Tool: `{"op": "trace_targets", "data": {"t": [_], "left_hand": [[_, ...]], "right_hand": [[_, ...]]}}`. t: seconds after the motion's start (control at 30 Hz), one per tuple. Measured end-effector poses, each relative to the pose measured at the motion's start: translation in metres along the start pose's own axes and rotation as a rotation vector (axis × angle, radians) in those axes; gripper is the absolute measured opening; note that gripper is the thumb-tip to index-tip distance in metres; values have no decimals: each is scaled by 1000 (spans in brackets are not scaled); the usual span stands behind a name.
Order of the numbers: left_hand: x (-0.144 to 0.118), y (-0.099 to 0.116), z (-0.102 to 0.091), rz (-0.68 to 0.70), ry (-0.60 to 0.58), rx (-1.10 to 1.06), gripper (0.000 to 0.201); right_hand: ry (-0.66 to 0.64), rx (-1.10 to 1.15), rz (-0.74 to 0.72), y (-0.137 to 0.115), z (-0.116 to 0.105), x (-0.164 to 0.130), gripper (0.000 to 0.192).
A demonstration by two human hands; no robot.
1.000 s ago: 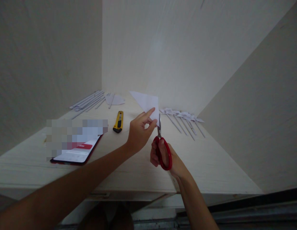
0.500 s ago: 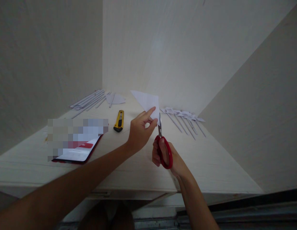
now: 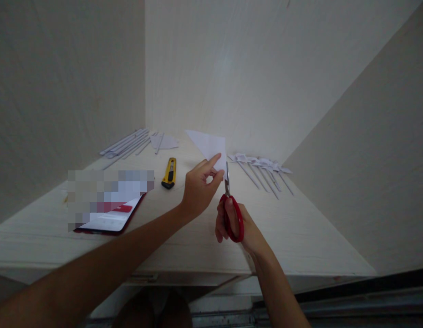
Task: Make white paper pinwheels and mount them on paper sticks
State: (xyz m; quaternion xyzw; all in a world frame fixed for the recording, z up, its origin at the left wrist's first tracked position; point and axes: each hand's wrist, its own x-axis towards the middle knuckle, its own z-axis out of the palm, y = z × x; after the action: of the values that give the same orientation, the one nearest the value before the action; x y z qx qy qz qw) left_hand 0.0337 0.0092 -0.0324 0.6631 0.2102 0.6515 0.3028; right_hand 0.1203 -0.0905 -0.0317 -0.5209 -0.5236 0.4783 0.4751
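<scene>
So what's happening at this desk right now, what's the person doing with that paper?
A person is cutting paper. Their left hand pinches a white paper triangle by its near corner, lifted above the wooden desk, while their right hand works red-handled scissors with the blades at the paper's right edge. On the desk lie a yellow utility knife, a phone with its screen lit, a bundle of rolled paper sticks at the back left, and a row of small paper flags on sticks to the right.

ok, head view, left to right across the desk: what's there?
Phone → yellow box cutter → left hand pinching white paper → red scissors in right hand → row of small paper flags.
</scene>
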Motion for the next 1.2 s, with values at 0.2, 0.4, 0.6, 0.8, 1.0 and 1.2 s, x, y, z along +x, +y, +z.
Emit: {"op": "trace_targets", "data": {"t": [0.2, 0.4, 0.6, 0.8, 1.0, 1.2], "left_hand": [[0, 0, 1, -8, 5, 19, 38], [0, -1, 2, -18, -8, 7, 39], [5, -1, 0, -79, 33, -80, 40], [13, 4, -5, -135, 79, -211, 28], [14, 7, -6, -111, 71, -248, 10], [15, 6, -6, -30, 66, -215, 21]], "right_hand": [[20, 2, 13, 4, -1, 1, 48], [35, 1, 18, 6, 0, 1, 47], [-36, 36, 19, 9, -4, -3, 49], [-24, 90, -64, 10, -14, -20, 46], [279, -5, 61, 2, -25, -28, 34], [605, -22, -128, 7, -24, -16, 30]]}}
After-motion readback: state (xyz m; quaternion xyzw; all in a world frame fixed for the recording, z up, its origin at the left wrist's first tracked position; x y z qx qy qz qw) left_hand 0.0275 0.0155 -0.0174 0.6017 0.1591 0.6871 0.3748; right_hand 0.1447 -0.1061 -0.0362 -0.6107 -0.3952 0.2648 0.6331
